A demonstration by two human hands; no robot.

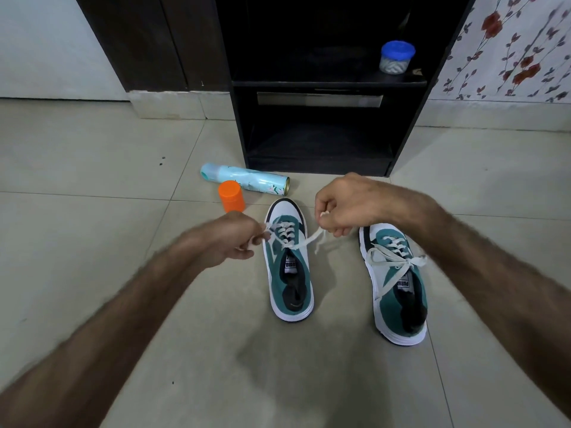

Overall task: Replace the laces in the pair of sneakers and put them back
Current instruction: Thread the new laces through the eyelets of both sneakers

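Note:
Two teal and white sneakers stand on the tiled floor, toes pointing away from me. The left sneaker (289, 273) has a white lace (304, 242) threaded through its eyelets, its two ends pulled out sideways. My left hand (230, 239) pinches one lace end at the sneaker's left side. Over to the right and a little higher, my right hand (346, 205) grips the other end. The right sneaker (398, 291) sits apart to the right, its lace tied in a bow (401, 261).
A black shelf unit (327, 84) stands just beyond the sneakers, with a blue-lidded jar (397, 57) on its upper shelf. A light-blue spray can (247, 180) lies on the floor beside an orange-capped container (231, 196). Floral wallpaper (509, 47) covers the right wall.

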